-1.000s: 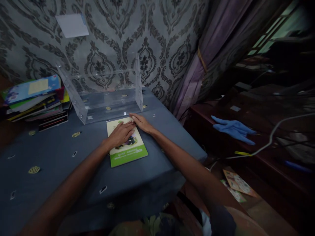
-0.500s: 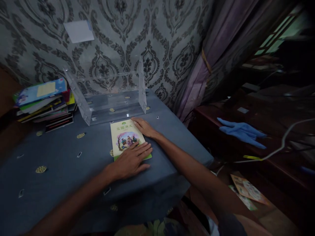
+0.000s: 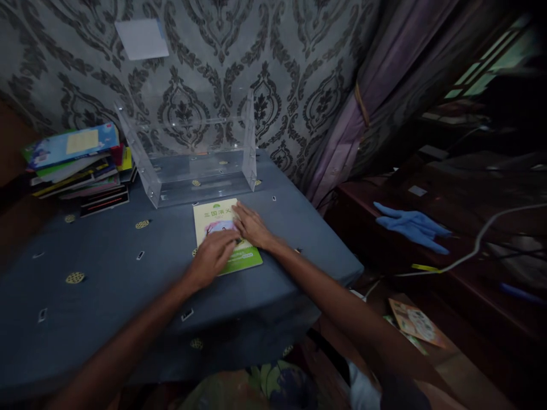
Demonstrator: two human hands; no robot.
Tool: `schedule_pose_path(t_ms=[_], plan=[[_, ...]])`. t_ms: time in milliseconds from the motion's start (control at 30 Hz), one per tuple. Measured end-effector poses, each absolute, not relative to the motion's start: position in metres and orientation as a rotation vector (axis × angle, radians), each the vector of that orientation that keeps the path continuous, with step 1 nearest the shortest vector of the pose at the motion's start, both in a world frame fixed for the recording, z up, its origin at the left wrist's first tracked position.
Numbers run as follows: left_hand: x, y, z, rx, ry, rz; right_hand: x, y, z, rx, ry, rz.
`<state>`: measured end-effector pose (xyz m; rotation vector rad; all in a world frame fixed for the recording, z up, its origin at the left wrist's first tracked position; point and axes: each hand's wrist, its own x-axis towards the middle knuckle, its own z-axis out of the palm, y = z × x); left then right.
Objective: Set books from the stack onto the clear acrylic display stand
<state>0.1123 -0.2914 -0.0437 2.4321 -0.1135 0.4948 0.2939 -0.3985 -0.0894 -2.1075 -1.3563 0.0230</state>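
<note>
A thin book with a cream cover, a pink picture and a green lower band (image 3: 241,261) lies flat on the cloth-covered table. Across its left and middle part rests my left hand (image 3: 211,256), fingers stretched out over the picture. My right hand (image 3: 253,226) lies along the book's right edge, its fingers extended on the cover near the upper right corner. Both hands partly hide the cover, and neither grips it. Just behind the book stands a clear acrylic rack (image 3: 205,185) with two side panels.
A stack of books (image 3: 77,159) sits at the table's left back, beside the rack. Patterned wallpaper and a tied purple curtain (image 3: 342,136) border the back. To the right, a blue glove (image 3: 410,225) and a cable (image 3: 474,250) lie on a dark red surface.
My left hand has moved up and left on the book, uncovering the green band. My right hand has slid slightly inward over the cover. The view has shifted slightly.
</note>
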Motion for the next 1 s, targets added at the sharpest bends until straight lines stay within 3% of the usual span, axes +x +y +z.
schedule_pose_path(t_ms=[133, 467, 633, 1000], plan=[[0.110, -0.262, -0.053, 2.251, 0.349, 0.756, 0.275, -0.416, -0.089, -2.125, -1.342, -0.004], [0.127, -0.225, -0.046, 1.163, 0.790, 0.601, 0.261, -0.422, -0.089, -2.095, -1.300, 0.020], [0.139, -0.233, -0.054, 1.056, 0.715, 0.307, 0.259, -0.420, -0.089, -2.096, -1.280, 0.033], [0.162, -0.249, -0.073, 1.068, 0.697, 0.406, 0.260, -0.423, -0.087, -2.014, -1.309, 0.081]])
